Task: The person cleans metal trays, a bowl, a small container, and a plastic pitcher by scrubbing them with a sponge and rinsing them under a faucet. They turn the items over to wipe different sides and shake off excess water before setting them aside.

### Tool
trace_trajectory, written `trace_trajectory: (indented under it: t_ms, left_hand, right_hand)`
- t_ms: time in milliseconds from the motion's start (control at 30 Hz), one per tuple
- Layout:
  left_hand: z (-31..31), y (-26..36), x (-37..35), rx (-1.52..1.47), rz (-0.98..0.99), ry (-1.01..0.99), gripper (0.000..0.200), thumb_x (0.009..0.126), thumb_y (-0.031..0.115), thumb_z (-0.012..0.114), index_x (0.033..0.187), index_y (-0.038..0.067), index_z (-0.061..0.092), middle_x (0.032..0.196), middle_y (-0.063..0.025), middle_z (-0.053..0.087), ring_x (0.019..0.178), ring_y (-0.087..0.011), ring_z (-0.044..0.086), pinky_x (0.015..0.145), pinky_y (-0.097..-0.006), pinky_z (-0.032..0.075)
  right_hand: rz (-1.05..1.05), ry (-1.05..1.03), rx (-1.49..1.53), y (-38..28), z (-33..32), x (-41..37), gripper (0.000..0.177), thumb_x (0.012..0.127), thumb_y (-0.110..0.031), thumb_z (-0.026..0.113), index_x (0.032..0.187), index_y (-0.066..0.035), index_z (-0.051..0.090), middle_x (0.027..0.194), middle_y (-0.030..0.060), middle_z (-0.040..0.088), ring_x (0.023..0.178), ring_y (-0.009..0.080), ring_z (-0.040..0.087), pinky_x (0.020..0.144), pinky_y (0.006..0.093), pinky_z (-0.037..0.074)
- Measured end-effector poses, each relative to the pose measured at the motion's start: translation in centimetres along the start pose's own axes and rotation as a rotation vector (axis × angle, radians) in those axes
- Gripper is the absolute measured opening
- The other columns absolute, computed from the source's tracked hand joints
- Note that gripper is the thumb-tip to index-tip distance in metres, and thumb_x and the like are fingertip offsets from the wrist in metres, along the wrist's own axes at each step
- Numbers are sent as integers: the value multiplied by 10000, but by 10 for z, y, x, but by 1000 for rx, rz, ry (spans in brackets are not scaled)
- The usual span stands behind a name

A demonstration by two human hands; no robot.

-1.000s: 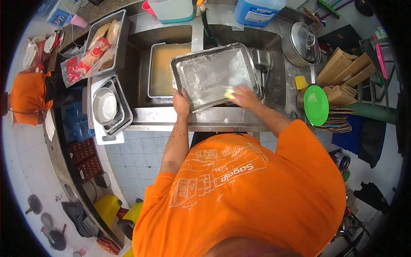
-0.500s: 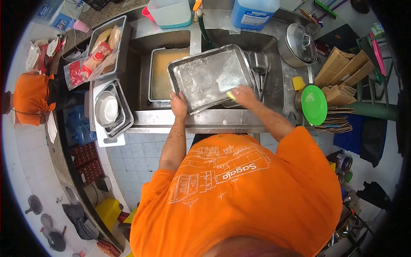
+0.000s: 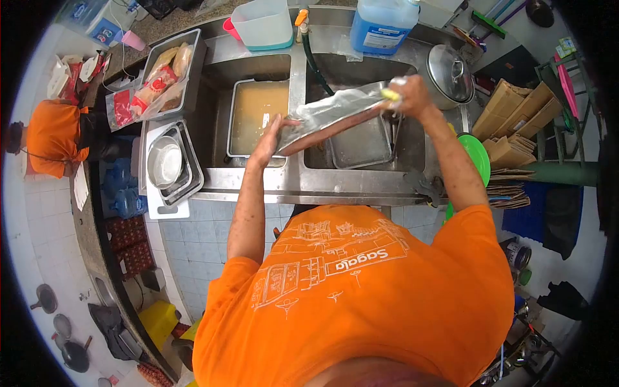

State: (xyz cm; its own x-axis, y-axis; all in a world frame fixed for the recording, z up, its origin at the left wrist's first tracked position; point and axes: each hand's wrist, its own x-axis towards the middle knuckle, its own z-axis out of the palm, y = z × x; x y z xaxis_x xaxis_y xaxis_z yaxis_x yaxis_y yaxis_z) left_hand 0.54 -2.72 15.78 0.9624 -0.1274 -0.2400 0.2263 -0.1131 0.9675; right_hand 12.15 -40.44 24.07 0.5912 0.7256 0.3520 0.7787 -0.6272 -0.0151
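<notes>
Tray held up over the double sink, tilted steeply, with a wet silvery face uppermost and a brownish band along its near edge. It crosses the divider between the two basins, low end to the left and high end to the right, clear of everything beneath it. The left hand takes the low end, its fingers lying together and pressed flat against the short rim. The right hand clasps the high corner, fingers curled over the rim, and pinches a yellow sponge against the metal there.

Directly below, a second tray lies flat in the right basin. The left basin holds a pan full of murky brown water. A green hose hangs from the tap behind the raised tray. On the back ledge stand a blue jug and a clear tub. A lidded pot sits right of the sink, a green plate just beside the right forearm, and folded cardboard beyond it. On the left counter are a metal bowl resting in stacked trays and a bin of packaged food
</notes>
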Motion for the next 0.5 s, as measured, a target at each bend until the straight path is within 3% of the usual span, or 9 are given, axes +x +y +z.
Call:
trace_trajectory:
  t_ms: [100, 133, 233, 267, 367, 400, 500]
  left_hand:
    - [9, 13, 7, -84, 157, -152, 483, 980, 427, 382, 1056, 56, 682, 1167, -111, 620, 1164, -243, 502, 1052, -336, 317]
    - [25, 24, 4, 22, 99, 26, 428, 972, 378, 453, 885, 19, 669, 899, -76, 657, 891, -191, 587, 870, -320, 434]
    - [43, 53, 9, 370, 283, -7, 396, 951, 332, 526, 770, -7, 625, 652, -62, 568, 649, -147, 509, 638, -323, 435]
    - [54, 46, 13, 292, 341, 125, 399, 937, 314, 566, 717, -17, 595, 530, -49, 470, 549, -122, 404, 519, -326, 355]
    - [59, 29, 21, 177, 329, 269, 403, 936, 305, 575, 695, -17, 596, 501, -32, 439, 520, -97, 390, 488, -310, 334]
    - [61, 23, 21, 141, 311, 348, 416, 934, 285, 584, 650, -18, 571, 489, -13, 411, 506, -81, 377, 469, -301, 312]
    - [54, 4, 13, 106, 221, 286, 420, 930, 286, 591, 639, -16, 571, 496, -4, 414, 504, -79, 378, 464, -301, 306]
  right_hand:
    - [175, -27, 145, 24, -31, 16, 481, 629, -519, 803, 684, -75, 625, 636, 94, 585, 549, 267, 571, 527, 381, 442]
    - [249, -25, 195, 29, -36, 18, 495, 613, -521, 817, 676, -68, 627, 622, 103, 589, 541, 266, 572, 521, 380, 437]
    - [344, 88, 255, 47, -37, 15, 503, 571, -450, 871, 724, -33, 634, 659, 107, 596, 558, 250, 564, 547, 353, 449]
    - [383, 184, 269, 50, -27, 13, 501, 575, -384, 891, 807, -17, 641, 700, 95, 601, 621, 237, 580, 595, 342, 463]
    - [446, 499, 287, 47, 8, 8, 511, 612, -381, 877, 883, -17, 643, 779, 100, 621, 709, 231, 599, 663, 336, 470]
    - [579, 579, 486, 37, 19, 5, 433, 717, -329, 824, 944, -16, 630, 823, 115, 626, 750, 230, 598, 709, 334, 466]
    - [883, 1052, 543, 23, 52, 10, 334, 813, -280, 752, 933, -1, 613, 800, 103, 629, 731, 175, 587, 676, 333, 474]
